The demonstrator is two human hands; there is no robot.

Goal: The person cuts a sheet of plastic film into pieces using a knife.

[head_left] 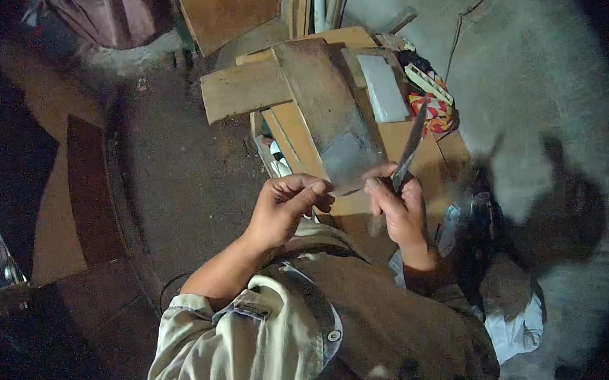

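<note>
My left hand (288,209) is closed in a pinch at the centre, fingertips on one end of a small thin dark strip (349,192). Just right of it, my right hand (398,201) is wrapped round a knife (412,142), whose blade points up and to the right. The strip's other end reaches the fingertips of my right hand. Beyond both hands lies a worn brown board (314,76) with a grey patch (348,155) at its near end.
A flat wooden piece (244,90) lies across the boards at the left. A white slab (383,85) and a red-and-yellow cloth (441,118) are at the right. White cloth or plastic (515,330) lies low on the right. Shadows fall on the concrete floor (522,69).
</note>
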